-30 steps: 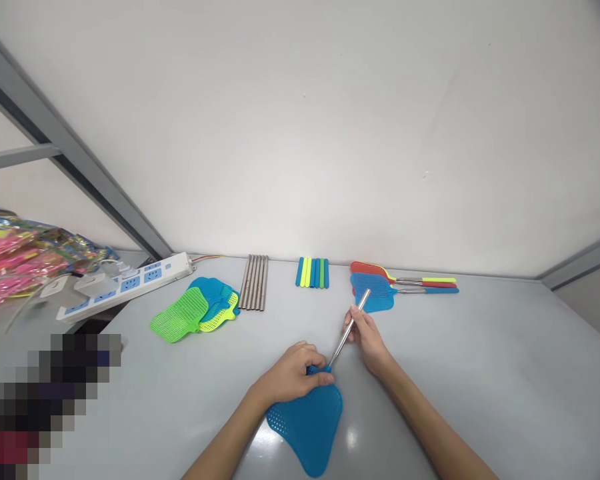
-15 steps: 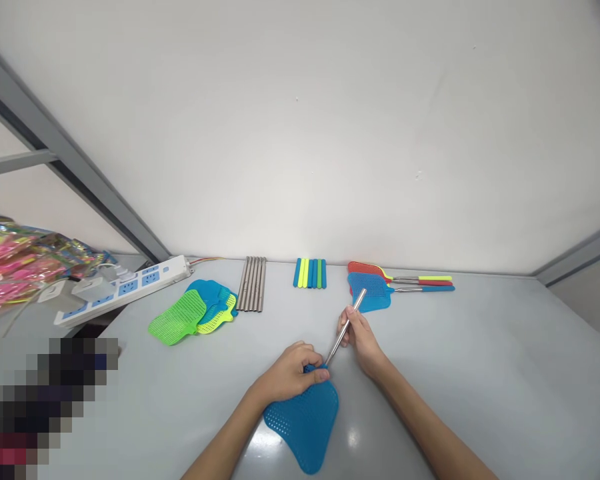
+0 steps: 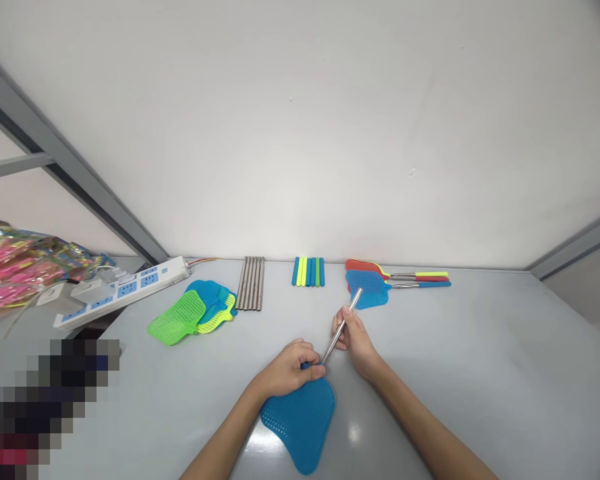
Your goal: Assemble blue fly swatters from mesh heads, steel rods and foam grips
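My left hand point(image 3: 295, 368) is closed on the neck end of a blue fly swatter head point(image 3: 303, 427), whose broad perforated face points toward me over the table. In my right hand point(image 3: 356, 339) a shiny metal rod point(image 3: 341, 327) is gripped, slanting up and to the right. The rod's lower tip meets the neck of the blue head beside my left thumb; my fingers partly hide the joint, so how deep it sits I cannot tell. Farther back lie several loose metal rods point(image 3: 251, 285) side by side and a row of coloured handle grips point(image 3: 308, 272).
Loose green, blue and yellow swatter heads point(image 3: 179, 317) overlap at the left. Fly swatters with rods and grips point(image 3: 369, 288) lie at the back right by the wall. A power strip point(image 3: 130, 290) and pink plastic-wrapped goods point(image 3: 25, 267) are at the far left.
Both hands keep their hold on the swatter head and the rod. The whole view has shifted slightly; otherwise hardly anything differs.
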`<act>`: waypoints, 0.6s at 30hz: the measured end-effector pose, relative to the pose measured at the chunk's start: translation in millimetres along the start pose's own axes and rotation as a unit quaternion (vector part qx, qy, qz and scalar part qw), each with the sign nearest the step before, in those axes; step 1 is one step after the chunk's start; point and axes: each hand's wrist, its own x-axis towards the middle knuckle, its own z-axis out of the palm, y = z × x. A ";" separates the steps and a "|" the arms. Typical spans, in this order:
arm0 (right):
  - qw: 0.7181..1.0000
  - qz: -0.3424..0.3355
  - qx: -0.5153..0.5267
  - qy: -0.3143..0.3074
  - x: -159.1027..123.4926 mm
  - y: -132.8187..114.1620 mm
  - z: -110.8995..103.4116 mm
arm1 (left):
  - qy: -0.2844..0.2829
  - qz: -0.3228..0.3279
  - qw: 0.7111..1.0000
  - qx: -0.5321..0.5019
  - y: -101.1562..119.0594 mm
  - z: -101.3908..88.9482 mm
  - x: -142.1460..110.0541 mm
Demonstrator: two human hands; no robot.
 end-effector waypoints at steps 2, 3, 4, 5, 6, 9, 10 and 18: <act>1.000 -0.010 0.005 -0.007 0.5 -2.6 -1.6 | 0.007 -0.004 0.999 -0.052 -1.2 -0.8 1.0; 1.000 -0.012 0.003 -0.010 0.6 -4.1 -3.1 | 0.010 -0.012 0.995 -0.098 -2.2 -1.4 1.4; 1.000 -0.011 -0.001 -0.011 0.7 -5.6 -5.0 | 0.013 -0.024 0.988 -0.152 -3.3 -2.3 1.7; 1.000 -0.010 -0.007 -0.010 0.6 -6.9 -7.1 | 0.014 -0.037 0.978 -0.207 -4.7 -3.4 2.0; 1.000 -0.007 -0.011 -0.007 0.4 -8.0 -9.1 | 0.016 -0.049 0.966 -0.255 -6.2 -4.7 2.1; 1.000 -0.010 0.007 0.006 -0.2 -10.6 -14.1 | 0.022 -0.070 0.936 -0.345 -9.9 -10.2 2.5; 1.000 -0.013 0.026 0.010 -0.2 -11.6 -15.4 | 0.021 -0.079 0.918 -0.387 -10.3 -12.5 2.6; 0.983 -0.049 0.151 0.090 2.7 -24.5 -33.4 | 0.158 -0.076 0.712 -0.680 -3.2 -30.3 -1.8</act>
